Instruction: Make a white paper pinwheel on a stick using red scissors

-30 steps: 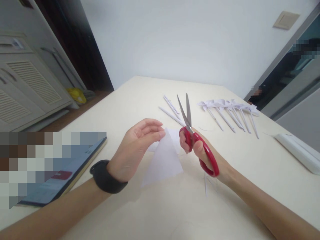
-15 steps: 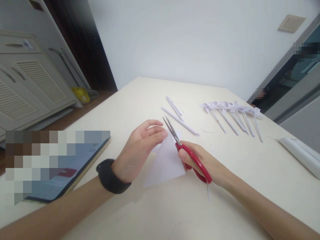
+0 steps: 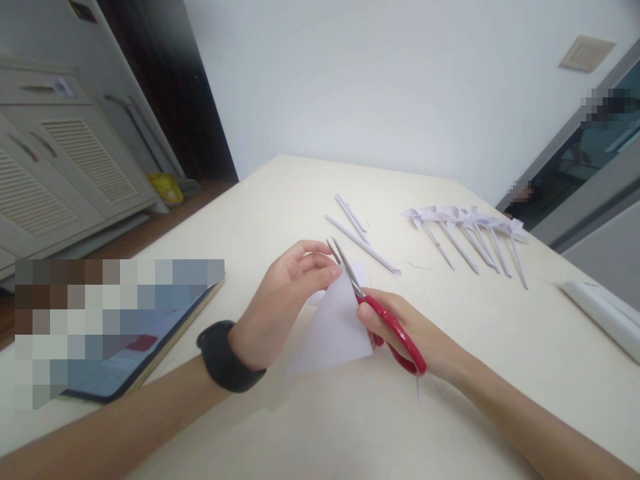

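My left hand, with a black band on the wrist, pinches the upper corner of a folded white sheet of paper. In my right hand is a pair of scissors with red handles, its metal blades pointing up and away. The blades are slightly apart and lie along the paper's right edge, close to my left fingertips. Whether the paper is between the blades, I cannot tell. Another piece of white paper shows partly behind the folded sheet.
Rolled paper sticks lie beyond my hands. Several paper pinwheels on sticks lie in a row at the right. A tablet, partly pixelated, is at the left. A white elongated object sits by the right edge. Thin paper strips are scattered about.
The scissor blades have opened a little more at the tips. Both hands and the paper stay nearly in place; the whole view has shifted slightly.
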{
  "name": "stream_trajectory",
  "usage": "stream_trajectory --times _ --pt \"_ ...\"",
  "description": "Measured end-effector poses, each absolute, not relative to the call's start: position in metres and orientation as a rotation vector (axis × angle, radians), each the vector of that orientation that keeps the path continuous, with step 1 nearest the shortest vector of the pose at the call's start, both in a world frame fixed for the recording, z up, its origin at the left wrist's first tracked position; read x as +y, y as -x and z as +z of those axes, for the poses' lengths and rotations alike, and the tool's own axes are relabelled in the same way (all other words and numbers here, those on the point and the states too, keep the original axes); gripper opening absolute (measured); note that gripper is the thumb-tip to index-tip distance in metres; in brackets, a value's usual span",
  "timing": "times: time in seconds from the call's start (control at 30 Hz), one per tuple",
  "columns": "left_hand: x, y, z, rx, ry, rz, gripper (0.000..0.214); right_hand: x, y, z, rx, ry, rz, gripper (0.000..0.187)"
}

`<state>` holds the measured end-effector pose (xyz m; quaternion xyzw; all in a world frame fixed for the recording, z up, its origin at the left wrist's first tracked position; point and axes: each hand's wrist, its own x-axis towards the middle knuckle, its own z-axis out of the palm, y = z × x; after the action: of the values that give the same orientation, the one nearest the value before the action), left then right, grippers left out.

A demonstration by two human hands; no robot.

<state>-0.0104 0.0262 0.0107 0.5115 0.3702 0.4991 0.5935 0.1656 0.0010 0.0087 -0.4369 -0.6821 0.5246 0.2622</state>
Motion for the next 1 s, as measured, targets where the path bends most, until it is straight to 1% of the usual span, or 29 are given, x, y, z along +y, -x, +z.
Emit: stream_trajectory --times 0.4,0.73,0.9,1.0 --pt "0.025 0.01 0.012 0.869 -1.17 1.157 0.015 0.0 -0.164 0.007 -1.831 1.214 1.401 0.035" --pt "0.025 0.009 0.012 0.88 -1.164 1.153 0.016 0.001 -0.165 0.003 -1.768 1.13 1.425 0.036" --pt "0.025 0.009 0.01 0.887 -1.2 1.144 0.014 0.004 -0.166 0.01 -1.677 1.115 1.415 0.024" --pt "0.025 0.008 0.01 0.895 -1.213 1.151 0.013 0.004 -0.166 0.012 -1.649 1.14 1.417 0.021"
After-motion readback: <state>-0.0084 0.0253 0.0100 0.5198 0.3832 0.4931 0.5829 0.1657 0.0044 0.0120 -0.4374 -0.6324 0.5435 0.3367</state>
